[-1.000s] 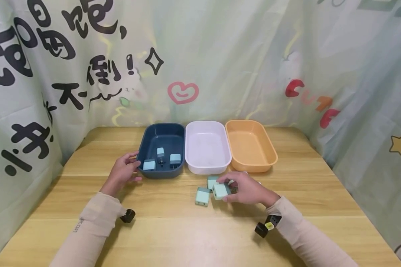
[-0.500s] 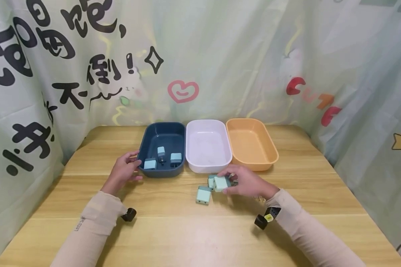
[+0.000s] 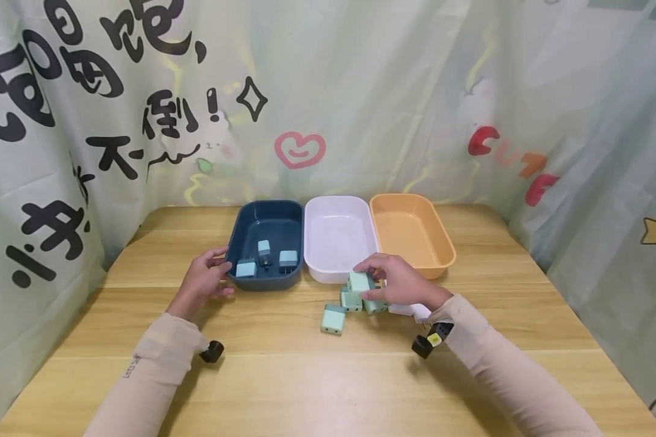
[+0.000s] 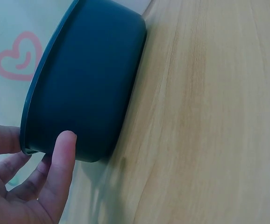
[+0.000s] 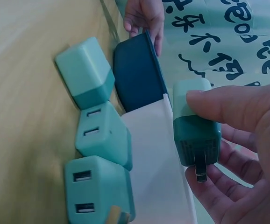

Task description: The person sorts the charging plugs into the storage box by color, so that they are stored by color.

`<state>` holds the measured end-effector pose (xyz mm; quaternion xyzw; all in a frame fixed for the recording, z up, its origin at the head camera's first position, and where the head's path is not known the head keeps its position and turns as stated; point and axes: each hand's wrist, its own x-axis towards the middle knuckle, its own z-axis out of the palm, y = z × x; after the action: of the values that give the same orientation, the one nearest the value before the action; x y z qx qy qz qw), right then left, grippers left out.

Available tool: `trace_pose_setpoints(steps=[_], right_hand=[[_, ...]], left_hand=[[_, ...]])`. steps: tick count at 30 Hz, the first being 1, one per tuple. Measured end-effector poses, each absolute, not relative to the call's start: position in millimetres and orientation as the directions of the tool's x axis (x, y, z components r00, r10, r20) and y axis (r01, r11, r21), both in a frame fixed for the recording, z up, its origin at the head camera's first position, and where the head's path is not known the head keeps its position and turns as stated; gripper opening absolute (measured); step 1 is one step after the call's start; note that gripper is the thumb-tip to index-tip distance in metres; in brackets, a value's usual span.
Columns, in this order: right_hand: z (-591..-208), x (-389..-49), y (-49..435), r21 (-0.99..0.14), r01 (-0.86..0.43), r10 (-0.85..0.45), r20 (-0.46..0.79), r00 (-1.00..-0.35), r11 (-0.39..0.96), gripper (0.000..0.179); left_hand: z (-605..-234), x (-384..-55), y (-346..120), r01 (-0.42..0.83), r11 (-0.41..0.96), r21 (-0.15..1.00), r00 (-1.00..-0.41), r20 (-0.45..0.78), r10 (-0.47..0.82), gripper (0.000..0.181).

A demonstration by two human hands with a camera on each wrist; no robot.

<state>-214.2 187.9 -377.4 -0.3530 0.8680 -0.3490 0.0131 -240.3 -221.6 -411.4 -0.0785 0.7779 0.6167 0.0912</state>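
My right hand (image 3: 401,280) pinches a two-tone green USB charger plug (image 3: 359,283), raised above the other chargers. In the right wrist view the thumb lies on this charger's side (image 5: 184,130), and its metal prong points down. Below it on the table are more green chargers: one nearer me (image 3: 333,320), one in the middle (image 3: 351,300) and one partly hidden by the hand (image 3: 375,305). The dark blue bin (image 3: 265,283) holds 3 chargers, one of them upright-looking (image 3: 264,250). My left hand (image 3: 203,276) grips this bin's near left rim, thumb over the edge, fingers outside.
A white bin (image 3: 340,237) stands beside the blue one, with an orange bin (image 3: 412,233) to its right. White chargers (image 3: 422,313) lie partly under my right hand. A printed curtain (image 3: 388,109) hangs behind the wooden table (image 3: 284,388).
My right hand has lifted the charger up and away from me, uncovering more of the green and white chargers beneath. The left hand stays on the blue bin.
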Motion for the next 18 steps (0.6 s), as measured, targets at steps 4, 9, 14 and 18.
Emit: trace_pose_setpoints(steps=[4, 9, 14, 18], right_hand=[[-372.9, -218.9, 185.9, -0.595, -0.591, -0.610, 0.202, -0.766, 0.545, 0.045], [-375.1, -222.8, 183.5, -0.614, -0.560, -0.596, 0.176, -0.784, 0.555, 0.043], [-373.7, -227.2, 180.4, -0.624, -0.524, -0.572, 0.146, -0.807, 0.580, 0.044], [-369.1, -234.9, 180.2, -0.617, -0.514, -0.551, 0.152, -0.821, 0.596, 0.046]], left_hand=[[-410.8, -238.7, -220.8, -0.234, 0.218, 0.948, -0.972, -0.237, -0.012, 0.053], [-411.9, -235.9, -222.1, -0.247, 0.226, 0.942, -0.968, -0.251, -0.015, 0.053], [-413.3, -234.1, -222.9, -0.244, 0.234, 0.941, -0.969, -0.246, -0.021, 0.053], [-411.1, -236.1, -221.6, -0.224, 0.222, 0.949, -0.974, -0.226, -0.014, 0.053]])
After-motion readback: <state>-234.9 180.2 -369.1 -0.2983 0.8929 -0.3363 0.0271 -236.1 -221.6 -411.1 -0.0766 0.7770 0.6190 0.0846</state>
